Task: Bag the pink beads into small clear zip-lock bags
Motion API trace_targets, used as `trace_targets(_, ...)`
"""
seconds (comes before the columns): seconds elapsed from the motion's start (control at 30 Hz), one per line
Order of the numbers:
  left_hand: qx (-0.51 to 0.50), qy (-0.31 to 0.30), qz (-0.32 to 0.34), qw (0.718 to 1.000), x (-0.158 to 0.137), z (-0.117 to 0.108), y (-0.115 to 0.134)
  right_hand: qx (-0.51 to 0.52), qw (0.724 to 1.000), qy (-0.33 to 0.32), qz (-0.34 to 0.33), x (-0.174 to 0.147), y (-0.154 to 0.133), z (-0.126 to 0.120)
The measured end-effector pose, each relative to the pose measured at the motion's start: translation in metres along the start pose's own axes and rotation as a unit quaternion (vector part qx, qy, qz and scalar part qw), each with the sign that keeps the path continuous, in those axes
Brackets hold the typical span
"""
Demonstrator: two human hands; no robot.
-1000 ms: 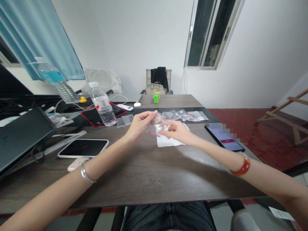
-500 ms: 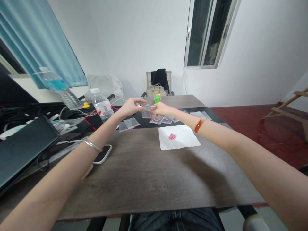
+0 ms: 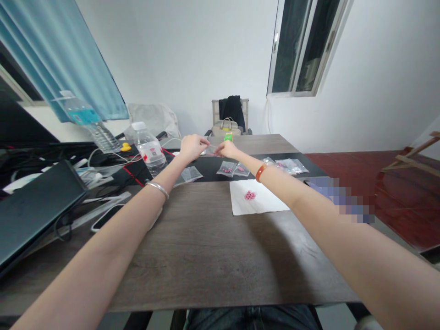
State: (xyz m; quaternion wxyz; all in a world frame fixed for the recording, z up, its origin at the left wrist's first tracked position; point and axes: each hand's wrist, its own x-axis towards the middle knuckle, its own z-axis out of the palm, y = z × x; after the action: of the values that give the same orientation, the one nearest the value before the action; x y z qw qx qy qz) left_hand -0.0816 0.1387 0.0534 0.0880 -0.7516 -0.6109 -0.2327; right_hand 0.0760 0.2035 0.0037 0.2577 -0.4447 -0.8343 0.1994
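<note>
Beyond and left of the paper (image 3: 237, 199), I have the left hand (image 3: 193, 147) and right hand (image 3: 228, 150) pinching a clear bag (image 3: 211, 149), fingers (image 3: 205, 141) narrow

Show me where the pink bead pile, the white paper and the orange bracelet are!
Pink bead pile (image 3: 250, 195): head view, middle of the pile.
White paper (image 3: 265, 202): head view, bare part beside the beads.
Orange bracelet (image 3: 261, 173): head view, middle of the band.

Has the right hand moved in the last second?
Yes: forward and somewhat left. Judged against the dark strip, the right hand appeared by its near edge then; now it appears by its far edge.
</note>
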Motion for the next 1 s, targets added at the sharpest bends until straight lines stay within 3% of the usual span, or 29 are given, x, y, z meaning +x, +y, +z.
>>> trace_targets(0.13, 0.097, -0.081, 0.061, 0.99, -0.029, 0.022, 0.001, -0.047, 0.997, -0.054, -0.026, -0.011, 0.004, 0.006)
trace_targets(0.37, 0.148, -0.19, 0.134, 0.961, -0.068, 0.046, -0.002, -0.113, 0.987, -0.112, -0.038, -0.034, 0.011, 0.009)
trace_targets(0.6, 0.15, -0.194, 0.145, 0.959, -0.089, 0.052, 0.008, -0.163, 0.982, -0.093, -0.034, -0.046, 0.005, 0.012)
trace_targets(0.8, 0.059, -0.205, 0.123, 0.969, -0.09, 0.045, 0.001, -0.185, 0.977, -0.097, -0.037, -0.048, 0.002, 0.006)
trace_targets(1.0, -0.032, -0.181, 0.115, 0.976, -0.093, 0.049, 0.001, -0.211, 0.977, -0.026, 0.03, -0.062, -0.012, -0.009)
